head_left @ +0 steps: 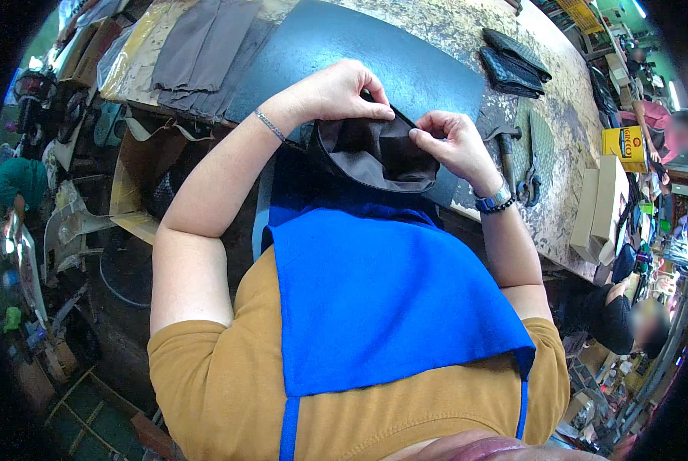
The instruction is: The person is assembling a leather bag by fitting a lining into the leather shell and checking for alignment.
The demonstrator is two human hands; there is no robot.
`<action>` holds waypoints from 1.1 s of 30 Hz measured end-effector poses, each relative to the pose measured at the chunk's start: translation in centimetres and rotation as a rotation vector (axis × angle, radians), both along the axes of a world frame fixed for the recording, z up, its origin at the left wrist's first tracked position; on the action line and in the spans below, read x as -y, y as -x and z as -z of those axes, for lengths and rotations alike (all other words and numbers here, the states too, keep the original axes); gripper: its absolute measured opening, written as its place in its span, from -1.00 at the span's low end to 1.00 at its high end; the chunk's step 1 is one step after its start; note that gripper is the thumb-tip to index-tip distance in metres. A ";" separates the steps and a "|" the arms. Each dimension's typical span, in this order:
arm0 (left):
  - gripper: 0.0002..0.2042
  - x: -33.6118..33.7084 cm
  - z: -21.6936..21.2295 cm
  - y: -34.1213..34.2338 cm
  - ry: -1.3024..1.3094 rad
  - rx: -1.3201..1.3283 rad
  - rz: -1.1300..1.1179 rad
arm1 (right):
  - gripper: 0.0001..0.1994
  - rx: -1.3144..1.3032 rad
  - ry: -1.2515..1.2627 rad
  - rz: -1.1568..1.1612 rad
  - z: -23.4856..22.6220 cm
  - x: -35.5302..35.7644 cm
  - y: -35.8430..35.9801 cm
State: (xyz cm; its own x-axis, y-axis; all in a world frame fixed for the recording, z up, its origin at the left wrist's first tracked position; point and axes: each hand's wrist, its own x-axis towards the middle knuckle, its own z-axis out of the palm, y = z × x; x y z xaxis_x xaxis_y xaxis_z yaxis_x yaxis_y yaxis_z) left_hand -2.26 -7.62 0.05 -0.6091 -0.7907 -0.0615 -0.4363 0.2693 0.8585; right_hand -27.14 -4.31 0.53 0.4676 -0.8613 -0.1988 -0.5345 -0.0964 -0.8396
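Workshop interior, crowded; a mottled, stained worktop (513,46) runs across the far side, with clutter on the floor at left and stalls at right.

Item 1: dark rubber mat (344,46) laid on the worktop, directly under the hands.

Item 2: dark leather piece with brown lining (375,154), curved, at the near edge of the mat, overhanging toward the person's blue apron (382,307). Its top edge is folded or rolled over.

Item 3: left hand (336,88), grip narrow, thumb and fingertips pinched on the far left part of the piece's folded edge.

Item 4: right hand (452,138), grip likewise narrow, pinched on the same edge just to the right; the two hands nearly touch.

Item 5: hammer (507,150) and pliers (530,173), lying near the right wrist.

Item 6: two dark woven wallets (513,61), stacked, far right.

Item 7: grey-brown fabric sheets (198,54), far left.

Item 8: small cardboard boxes (599,207), right edge of the worktop.

Risk note, by judgement: the piece hangs partly off the near edge, held only by two pinches; a loosened grip could let the fold spring open or the piece slide into the lap. Uneven pull between the hands could crease the lining crookedly. The right elbow sits close to the hammer and might nudge it.
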 end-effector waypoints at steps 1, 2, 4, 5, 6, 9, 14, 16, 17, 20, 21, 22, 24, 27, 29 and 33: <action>-0.77 0.0 -0.2 0.1 0.018 0.009 -0.002 | -0.77 0.001 -0.001 0.001 0.0 0.0 -0.2; -0.76 0.0 -0.3 0.1 0.036 0.018 -0.003 | -0.77 0.055 0.002 0.028 0.0 -0.1 -0.5; -0.76 -0.1 -0.2 0.0 0.061 0.015 0.014 | -0.78 0.111 0.003 0.051 0.1 0.0 -0.7; -0.76 -0.1 -0.2 0.0 0.087 0.012 0.033 | -0.77 0.084 0.015 0.034 0.2 0.0 -0.6; -0.76 -0.2 -0.2 0.1 0.087 0.013 0.034 | -0.77 0.058 0.028 0.019 0.2 0.1 -0.6; -0.76 -0.5 -0.5 0.3 0.055 0.026 0.011 | -0.76 -0.006 0.091 0.012 -0.2 -0.1 -0.9; -0.78 -0.5 -1.1 0.4 0.104 0.058 0.030 | -0.77 0.024 0.181 0.028 -0.2 -0.2 -1.2; -0.79 -0.7 -1.1 -0.1 0.212 0.042 0.053 | -0.77 0.001 0.159 0.021 0.0 0.0 -0.9; -0.81 -0.8 -1.1 -0.4 0.322 0.019 0.066 | -0.77 0.007 0.156 0.034 -0.1 0.0 -0.9; -0.83 -0.9 -1.1 -1.0 0.296 -0.018 0.064 | -0.79 0.045 0.138 -0.011 -0.4 0.0 -0.9; -0.83 -1.0 -1.0 -0.9 0.291 -0.012 0.078 | -0.79 0.052 0.133 0.002 -0.3 0.0 -0.9; -0.83 -1.0 -0.9 -0.9 0.228 -0.007 0.014 | -0.78 0.079 0.111 0.003 -0.1 0.1 -1.1; -0.83 -1.1 -0.9 -0.7 0.162 0.005 -0.038 | -0.78 0.064 0.153 -0.009 -0.4 -0.1 -1.3; -0.83 -1.1 -0.9 -0.6 0.106 0.009 -0.070 | -0.77 0.111 0.133 0.000 0.2 0.1 -1.0; -0.80 -1.1 -0.5 -0.7 0.161 -0.033 -0.077 | -0.79 0.114 0.129 -0.003 0.1 0.0 -1.0; -0.80 -1.4 -0.3 -0.6 0.119 -0.010 -0.083 | -0.76 0.022 0.219 -0.071 0.0 -0.1 -1.2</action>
State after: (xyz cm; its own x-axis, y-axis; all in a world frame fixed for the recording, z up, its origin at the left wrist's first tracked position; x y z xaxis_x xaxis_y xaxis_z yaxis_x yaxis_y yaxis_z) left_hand -1.67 -6.25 0.36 -0.5411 -0.8399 0.0415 -0.4528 0.3327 0.8272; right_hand -25.91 -4.20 0.54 0.5303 -0.8478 0.0003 -0.5021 -0.3144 -0.8056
